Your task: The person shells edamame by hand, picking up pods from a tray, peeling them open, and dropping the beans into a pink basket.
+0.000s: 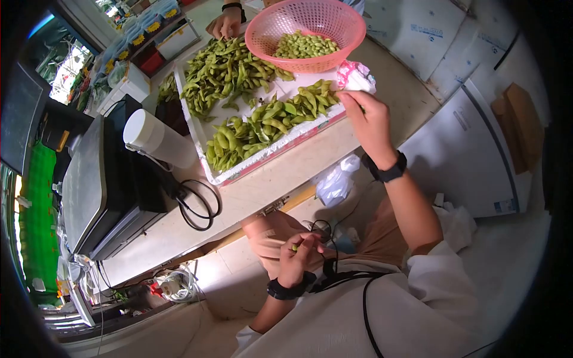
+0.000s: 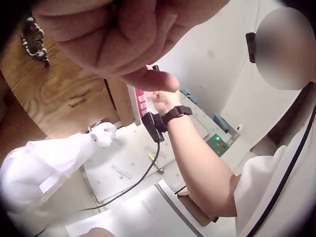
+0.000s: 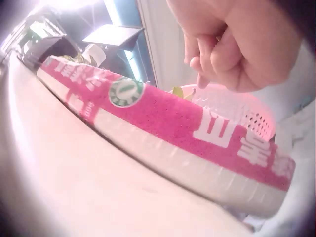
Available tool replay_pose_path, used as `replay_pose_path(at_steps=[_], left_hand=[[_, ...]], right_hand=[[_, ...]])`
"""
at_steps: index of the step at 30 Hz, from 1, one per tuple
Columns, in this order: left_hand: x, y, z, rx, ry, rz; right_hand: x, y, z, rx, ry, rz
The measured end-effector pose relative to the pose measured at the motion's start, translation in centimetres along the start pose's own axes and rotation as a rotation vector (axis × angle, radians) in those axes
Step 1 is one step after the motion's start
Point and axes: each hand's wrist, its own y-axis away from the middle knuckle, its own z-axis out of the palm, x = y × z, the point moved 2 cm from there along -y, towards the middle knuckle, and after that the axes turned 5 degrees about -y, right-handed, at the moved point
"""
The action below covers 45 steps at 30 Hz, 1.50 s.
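Observation:
My left hand [image 1: 298, 258], low over my lap in the head view, has curled fingers around a small green edamame piece [image 1: 294, 247], mostly hidden by them. My right hand [image 1: 369, 116] reaches to the near right corner of a white foam tray [image 1: 256, 162], its curled fingertips right at the edamame pods [image 1: 310, 100]. In the right wrist view a green pod [image 3: 177, 92] shows just below those fingers; I cannot tell whether they pinch one. A larger pile of pods [image 1: 218, 71] fills the tray's far side.
A pink colander [image 1: 352, 45] with shelled beans [image 1: 305, 45] sits over the tray's far corner. Another person's hand [image 1: 225, 25] touches the far pile. A white cup [image 1: 161, 140], black cable [image 1: 200, 206] and dark machine [image 1: 89, 179] stand left. A white plastic bag [image 1: 338, 181] hangs below the table edge.

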Motion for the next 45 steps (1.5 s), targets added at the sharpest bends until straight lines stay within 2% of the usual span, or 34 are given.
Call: replay_pose_path(at_steps=[1, 2, 4, 6, 8, 10, 12, 14, 16, 18, 19, 20, 23, 26, 28, 30, 32, 33, 35, 36, 38, 40, 43, 45], left_hand=[[0.1, 0.0, 0.0, 0.009, -0.014, -0.041], [0.2, -0.1, 0.0, 0.020, -0.027, -0.081], [0.3, -0.3, 0.4, -0.014, -0.019, -0.034], [0.5, -0.7, 0.9, -0.048, -0.014, 0.006], [0.4, -1.0, 1.5, -0.122, -0.015, 0.042], [1.3, -1.1, 2.3, -0.197, -0.069, -0.009], [0.8, -1.3, 2.9, -0.242, -0.145, -0.005], [0.7, -1.4, 3.7, -0.250, -0.184, -0.066], [0.5, -1.5, 4.6, -0.317, -0.296, -0.033], [0.3, -1.4, 5.0, -0.336, -0.285, -0.081], [-0.2, -1.5, 4.9, -0.366, -0.358, -0.051], [-0.5, -1.6, 4.9, -0.395, -0.429, -0.019], [-0.5, -1.6, 5.2, -0.427, -0.426, -0.033], [-1.1, -1.6, 5.0, -0.479, -0.420, -0.030], [-0.7, -1.4, 5.6, -0.448, -0.385, -0.056], [-0.9, -1.4, 5.4, -0.419, -0.349, -0.080], [-1.8, -1.5, 4.4, -0.493, -0.412, -0.144], [-1.7, -1.5, 4.1, -0.496, -0.414, -0.145], [-1.7, -1.5, 3.5, -0.377, -0.109, -0.341], [-1.8, -1.5, 3.3, -0.378, -0.110, -0.343], [-1.8, -1.7, 2.9, -0.314, 0.122, -0.242], [-0.9, -1.6, 3.8, -0.324, 0.132, -0.236], [-0.7, -1.2, 4.6, -0.238, -0.001, -0.128], [-0.9, -1.2, 4.1, -0.199, -0.047, -0.115]], right_hand=[[-0.2, 1.0, -0.4, -0.016, -0.081, 0.087], [-1.3, 2.0, -1.2, -0.013, -0.080, 0.090], [-2.7, 5.0, -2.0, -0.218, -0.580, 0.624], [-2.9, 9.0, -2.2, -0.324, -0.734, 0.821], [-2.7, 12.7, -2.5, -0.518, -0.792, 0.941], [-3.6, 14.5, -2.7, -0.661, -0.619, 0.797], [-2.5, 17.4, -2.3, -0.614, -0.632, 0.656], [-2.2, 18.8, -2.8, -0.637, -0.613, 0.720], [-2.2, 19.4, -3.3, -0.659, -0.591, 0.773], [-2.9, 19.4, -3.6, -0.701, -0.513, 0.663], [-3.0, 19.7, -3.7, -0.700, -0.552, 0.753], [-2.7, 20.0, -3.8, -0.693, -0.557, 0.758], [-2.0, 20.6, -4.1, -0.724, -0.543, 0.675], [-2.1, 20.5, -4.3, -0.691, -0.551, 0.692], [-2.0, 20.6, -4.5, -0.508, -0.834, 0.863], [-1.7, 20.3, -5.2, -0.517, -0.838, 0.872], [-1.3, 20.2, -5.8, -0.429, -0.788, 0.900], [-0.8, 20.1, -6.2, -0.466, -0.746, 0.831], [-0.8, 20.3, -6.5, -0.447, -0.809, 0.869], [-0.9, 20.4, -6.5, -0.431, -0.874, 0.907], [-1.0, 20.4, -6.5, -0.470, -0.884, 0.932], [-1.5, 20.2, -6.4, -0.512, -0.895, 0.954], [-2.0, 20.2, -6.1, -0.529, -0.880, 1.042], [-1.6, 20.5, -5.7, -0.482, -0.714, 0.890]])
